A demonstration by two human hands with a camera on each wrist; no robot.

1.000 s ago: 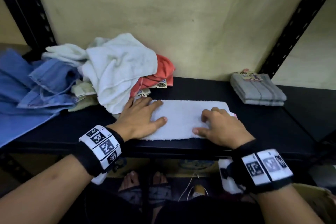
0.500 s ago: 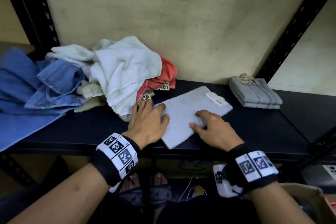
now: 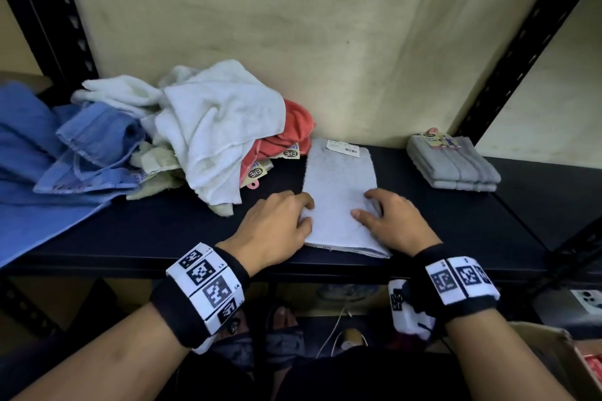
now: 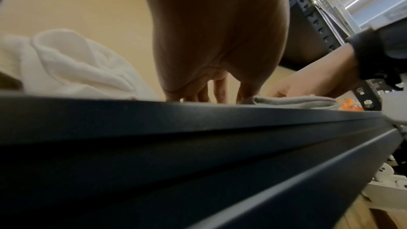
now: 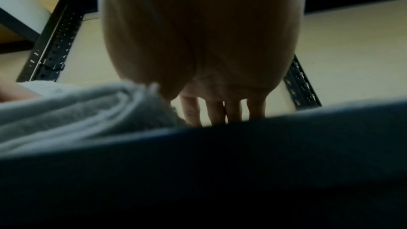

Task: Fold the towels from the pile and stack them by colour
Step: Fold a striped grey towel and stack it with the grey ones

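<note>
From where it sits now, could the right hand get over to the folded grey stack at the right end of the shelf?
Probably yes. The right hand rests on the pale towel, and only bare dark shelf lies between it and the grey stack. Nothing stands in that gap.

You get a dim, wide-angle-warped head view, soft blurred wrist views, ceiling strip glare in your left one.

A storeroom or stockroom is suggested: black slotted steel uprights [image 3: 518, 42] carrying a dark shelf [image 3: 163, 238], bare plaster wall [image 3: 293, 42] behind, tagged towels [image 3: 452, 163] stacked, a cardboard box [image 3: 547, 355] on the floor.
</note>
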